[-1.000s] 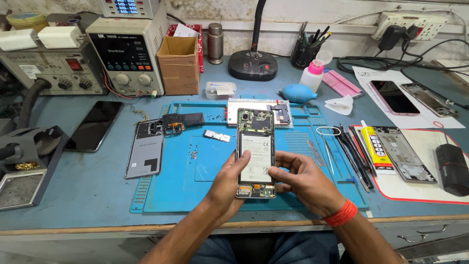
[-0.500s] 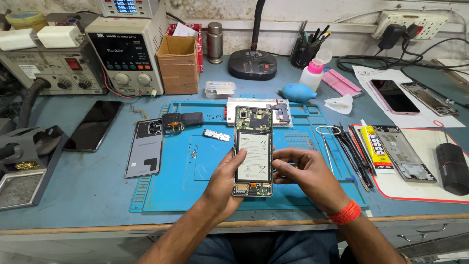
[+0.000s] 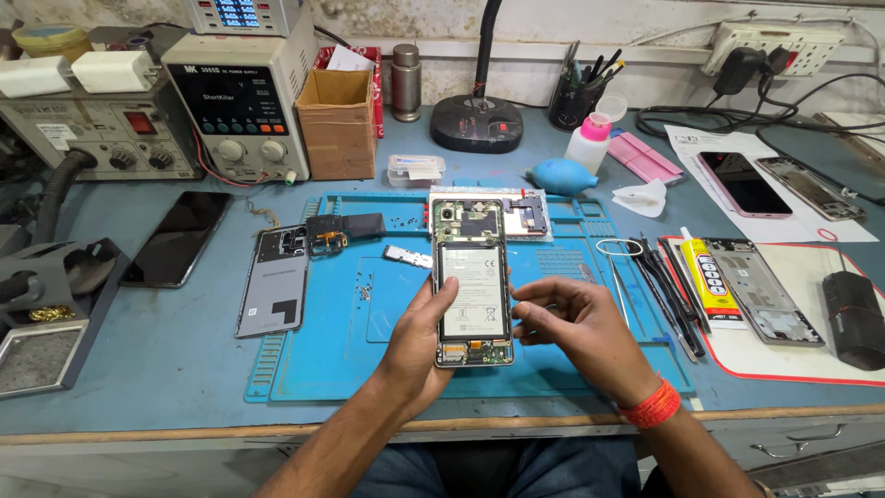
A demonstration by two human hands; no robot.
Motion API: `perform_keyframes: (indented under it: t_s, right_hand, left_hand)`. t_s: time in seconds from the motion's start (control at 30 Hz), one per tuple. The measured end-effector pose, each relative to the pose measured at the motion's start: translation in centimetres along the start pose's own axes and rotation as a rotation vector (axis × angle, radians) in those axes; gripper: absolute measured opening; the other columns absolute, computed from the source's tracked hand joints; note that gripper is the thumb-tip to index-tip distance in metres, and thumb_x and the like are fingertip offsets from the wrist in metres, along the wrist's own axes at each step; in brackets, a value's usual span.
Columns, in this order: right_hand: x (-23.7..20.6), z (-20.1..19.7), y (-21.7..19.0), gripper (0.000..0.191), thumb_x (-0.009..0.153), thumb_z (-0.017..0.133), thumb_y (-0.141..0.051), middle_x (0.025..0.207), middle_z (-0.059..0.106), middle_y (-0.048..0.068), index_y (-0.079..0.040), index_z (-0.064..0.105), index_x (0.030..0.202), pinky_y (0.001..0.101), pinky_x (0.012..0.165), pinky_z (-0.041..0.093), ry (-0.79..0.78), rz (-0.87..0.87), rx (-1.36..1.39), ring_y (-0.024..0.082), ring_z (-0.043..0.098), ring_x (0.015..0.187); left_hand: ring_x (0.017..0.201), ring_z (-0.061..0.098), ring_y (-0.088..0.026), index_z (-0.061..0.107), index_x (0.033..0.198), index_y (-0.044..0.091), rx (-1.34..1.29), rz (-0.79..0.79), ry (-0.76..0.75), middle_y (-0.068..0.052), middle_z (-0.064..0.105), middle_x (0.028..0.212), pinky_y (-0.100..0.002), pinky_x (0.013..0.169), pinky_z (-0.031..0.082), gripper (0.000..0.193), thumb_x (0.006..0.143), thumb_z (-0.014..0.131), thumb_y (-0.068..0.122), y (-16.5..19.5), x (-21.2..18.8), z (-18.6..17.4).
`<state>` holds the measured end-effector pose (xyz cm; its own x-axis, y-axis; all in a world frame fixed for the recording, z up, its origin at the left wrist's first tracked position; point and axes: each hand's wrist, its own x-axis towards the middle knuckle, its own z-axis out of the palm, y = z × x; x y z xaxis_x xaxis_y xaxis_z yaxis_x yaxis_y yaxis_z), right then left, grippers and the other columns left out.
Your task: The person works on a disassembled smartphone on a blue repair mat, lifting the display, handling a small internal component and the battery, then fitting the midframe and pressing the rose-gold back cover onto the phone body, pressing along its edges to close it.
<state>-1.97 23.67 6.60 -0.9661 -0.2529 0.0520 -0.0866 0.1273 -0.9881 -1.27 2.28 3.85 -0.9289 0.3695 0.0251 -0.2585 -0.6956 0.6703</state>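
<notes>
left hand (image 3: 415, 346) gripping opened phone (image 3: 472, 281) above blue mat (image 3: 323, 355) | right hand (image 3: 567, 323) pinching its edge, fingers narrow | a slip could tear the exposed flex

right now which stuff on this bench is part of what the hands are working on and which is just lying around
In hand:
opened phone, held by left hand
right hand, fingers at the phone's edge
blue mat underneath

Lying about:
grey back cover
black phone
glue tube
blue air blower
cardboard box
</notes>
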Motion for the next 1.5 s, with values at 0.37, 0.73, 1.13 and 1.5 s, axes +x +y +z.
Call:
perform_keyframes:
  t_s: [0.37, 0.73, 1.13, 1.5]
  right_hand:
    - [-1.2, 3.7, -0.8, 0.039, 0.087, 0.075, -0.01, 0.095, 0.077, 0.01, 0.003, 0.069, 0.123, 0.0281, 0.058, 0.061, -0.011, -0.013, -0.057, 0.012, 0.071, 0.072]
    - [1.5, 0.9, -3.0, 0.032, 0.09, 0.073, -0.015, 0.098, 0.081, 0.005, -0.006, 0.075, 0.121, 0.0274, 0.069, 0.062, -0.15, -0.294, -0.519, 0.009, 0.076, 0.085]
    - [16.3, -8.6, 0.4, 0.085, 0.073, 0.086, -0.036, 0.146, 0.055, 0.02, -0.003, 0.052, 0.144, 0.0417, 0.111, 0.04, -0.063, -0.324, -1.09, 0.035, 0.052, 0.135]
    - [19.2, -7.9, 1.4, 0.091, 0.059, 0.093, -0.043, 0.116, 0.063, 0.017, -0.009, 0.061, 0.137, 0.0419, 0.098, 0.047, -0.153, -0.233, -1.152, 0.036, 0.059, 0.114]
  left_hand:
    - [0.107, 0.071, -0.02, 0.002, 0.159, 0.013, 0.53, 0.272, 0.266, -0.017, 0.064, 0.124, -0.033, 0.083, 0.065, 0.102, 0.086, 0.073, 0.021, 0.7, 0.2, 1.1]
    - [0.1, 0.062, -0.018, -0.004, 0.166, 0.014, 0.609, 0.541, 0.253, -0.013, 0.061, 0.114, -0.032, 0.087, 0.058, 0.116, 0.085, 0.079, 0.018, 1.9, 0.7, 0.6]
    - [0.118, 0.059, -0.021, 0.0, 0.166, 0.016, 0.516, 0.526, 0.093, -0.014, 0.055, 0.125, -0.035, 0.099, 0.055, 0.114, 0.082, 0.077, 0.01, 0.9, 1.0, 0.8]
    - [0.11, 0.06, -0.022, 0.008, 0.166, 0.03, 0.301, 0.321, 0.128, -0.02, 0.052, 0.139, -0.035, 0.084, 0.053, 0.091, 0.091, 0.06, 0.027, 0.8, 1.6, -0.4]
